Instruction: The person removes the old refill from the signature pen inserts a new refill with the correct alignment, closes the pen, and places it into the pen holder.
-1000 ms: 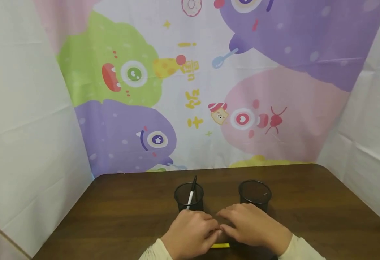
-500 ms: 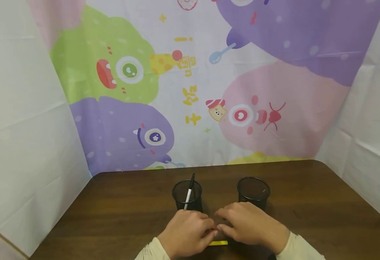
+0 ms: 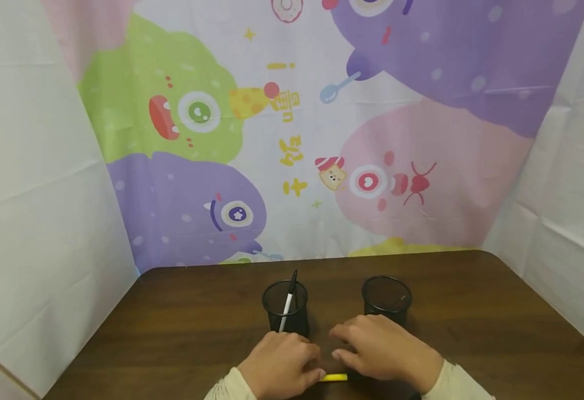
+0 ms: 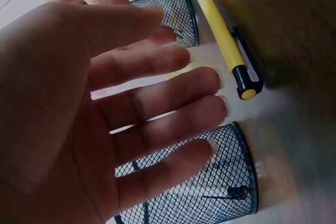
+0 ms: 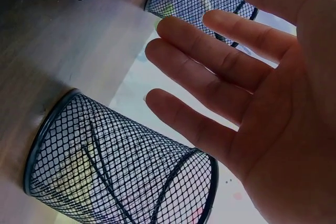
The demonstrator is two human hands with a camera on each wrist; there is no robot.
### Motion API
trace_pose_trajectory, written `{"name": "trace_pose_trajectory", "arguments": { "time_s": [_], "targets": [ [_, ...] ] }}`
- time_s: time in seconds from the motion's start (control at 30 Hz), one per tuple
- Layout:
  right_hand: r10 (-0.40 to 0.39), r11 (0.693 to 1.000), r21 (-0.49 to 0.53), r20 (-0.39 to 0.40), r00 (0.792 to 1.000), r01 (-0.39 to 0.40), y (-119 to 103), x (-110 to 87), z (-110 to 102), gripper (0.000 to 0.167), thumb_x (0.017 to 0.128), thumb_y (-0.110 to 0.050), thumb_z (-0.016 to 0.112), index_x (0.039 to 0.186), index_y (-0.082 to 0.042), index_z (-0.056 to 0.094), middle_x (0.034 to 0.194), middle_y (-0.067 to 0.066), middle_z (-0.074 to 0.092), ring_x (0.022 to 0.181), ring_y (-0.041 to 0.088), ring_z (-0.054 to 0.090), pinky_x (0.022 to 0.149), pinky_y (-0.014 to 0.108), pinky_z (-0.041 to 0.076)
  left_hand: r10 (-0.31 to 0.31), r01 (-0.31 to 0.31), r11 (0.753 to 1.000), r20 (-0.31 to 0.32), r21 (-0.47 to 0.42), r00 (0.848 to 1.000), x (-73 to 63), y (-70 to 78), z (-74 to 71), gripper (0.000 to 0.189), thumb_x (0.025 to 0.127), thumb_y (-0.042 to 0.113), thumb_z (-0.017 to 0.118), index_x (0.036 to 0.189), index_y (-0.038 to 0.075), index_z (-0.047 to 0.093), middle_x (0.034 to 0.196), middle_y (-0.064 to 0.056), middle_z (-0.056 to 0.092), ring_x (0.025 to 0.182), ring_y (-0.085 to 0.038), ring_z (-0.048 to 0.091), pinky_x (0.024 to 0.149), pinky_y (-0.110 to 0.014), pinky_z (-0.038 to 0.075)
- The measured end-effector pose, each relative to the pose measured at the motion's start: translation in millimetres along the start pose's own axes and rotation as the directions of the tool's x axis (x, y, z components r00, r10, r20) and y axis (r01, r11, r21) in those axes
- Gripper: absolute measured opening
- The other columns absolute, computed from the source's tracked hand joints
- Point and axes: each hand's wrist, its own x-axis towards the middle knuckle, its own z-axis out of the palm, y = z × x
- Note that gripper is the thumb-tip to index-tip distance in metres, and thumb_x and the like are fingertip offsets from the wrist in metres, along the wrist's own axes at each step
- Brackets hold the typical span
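In the head view my left hand [image 3: 282,364] hovers just in front of the left black mesh pen cup [image 3: 287,316]. A white marker [image 3: 286,311] with a black end leans inside that cup. Close beside, my right hand [image 3: 387,350] hangs in front of the right mesh pen cup [image 3: 387,300]. The left wrist view shows a yellow pen [image 4: 218,22] with a black clip lying on the table, apart from the left fingertips [image 4: 210,77]. Nothing is in the right palm; its relaxed fingers [image 5: 173,108] point past the right cup [image 5: 115,161].
Both cups stand on a dark brown wooden table [image 3: 182,328]. A white cloth with cartoon monsters [image 3: 302,139] hangs behind its far edge. Plain white cloths [image 3: 47,194] close off the left and right sides.
The left hand has drawn slightly left and down, so a gap now shows between the two hands. The right hand has barely moved; the cups and pens stay put, while the head view shifts slightly.
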Motion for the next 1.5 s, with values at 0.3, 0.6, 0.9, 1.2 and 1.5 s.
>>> {"name": "trace_pose_trajectory", "arguments": {
  "time_s": [0.3, 0.6, 0.9, 1.2, 1.5],
  "targets": [
    [0.028, 0.999, -0.017, 0.006, 1.000, -0.027, 3, -3.5, -1, 0.033, 0.096, -0.035, 0.066, 0.119, -0.013, 0.071, 0.108, -0.003, 0.072, 0.095, 0.010, 0.067, 0.078, 0.038, 0.055, -0.043, 0.045, 0.999, 0.101, -0.015, 0.994, 3.3, 1.7, 4.8, 0.028, 0.085, 0.053, 0.075, 0.089, 0.026, 0.073, 0.070, 0.019, 0.049, 0.055, 0.004, 0.043, 0.048, -0.019, 0.037],
    [0.037, 0.999, 0.021, 0.031, 0.999, -0.037, 4, -4.0, 2, 0.033, 0.097, -0.036, 0.066, 0.120, -0.013, 0.071, 0.107, -0.003, 0.072, 0.093, 0.009, 0.067, 0.077, 0.037, 0.056, -0.043, 0.039, 0.998, 0.082, 0.051, 0.996, 0.2, 4.2, 10.6, 0.020, 0.076, 0.040, 0.085, 0.075, 0.030, 0.067, 0.070, 0.020, 0.052, 0.059, 0.003, 0.045, 0.050, -0.022, 0.040],
    [0.044, 0.998, 0.032, 0.047, 0.998, -0.045, 4, -3.2, 5, 0.034, 0.097, -0.037, 0.066, 0.120, -0.012, 0.071, 0.106, -0.003, 0.072, 0.092, 0.009, 0.067, 0.076, 0.037, 0.056, -0.050, 0.046, 0.998, 0.103, 0.042, 0.993, -0.3, 2.1, 13.6, 0.014, 0.078, 0.035, 0.085, 0.080, 0.030, 0.072, 0.077, 0.020, 0.057, 0.063, 0.004, 0.048, 0.052, -0.021, 0.042],
    [0.030, 0.998, 0.050, 0.055, 0.998, -0.033, 4, -1.6, 5, 0.032, 0.097, -0.036, 0.066, 0.117, -0.012, 0.071, 0.100, -0.005, 0.072, 0.085, 0.005, 0.065, 0.072, 0.033, 0.055, -0.036, 0.032, 0.998, 0.065, 0.061, 0.997, -2.7, 1.6, 15.5, 0.016, 0.078, 0.031, 0.085, 0.075, 0.029, 0.070, 0.074, 0.018, 0.051, 0.060, 0.004, 0.043, 0.050, -0.019, 0.038],
    [0.027, 0.998, 0.057, 0.046, 0.999, -0.030, 6, -1.5, 4, 0.033, 0.097, -0.036, 0.066, 0.118, -0.012, 0.072, 0.104, -0.006, 0.073, 0.090, 0.007, 0.067, 0.074, 0.034, 0.056, 0.009, -0.012, 0.999, 0.050, 0.044, 0.999, -2.5, -3.3, 17.1, 0.015, 0.080, 0.025, 0.084, 0.075, 0.028, 0.070, 0.074, 0.020, 0.052, 0.061, 0.006, 0.045, 0.050, -0.017, 0.039]
  ]
}}
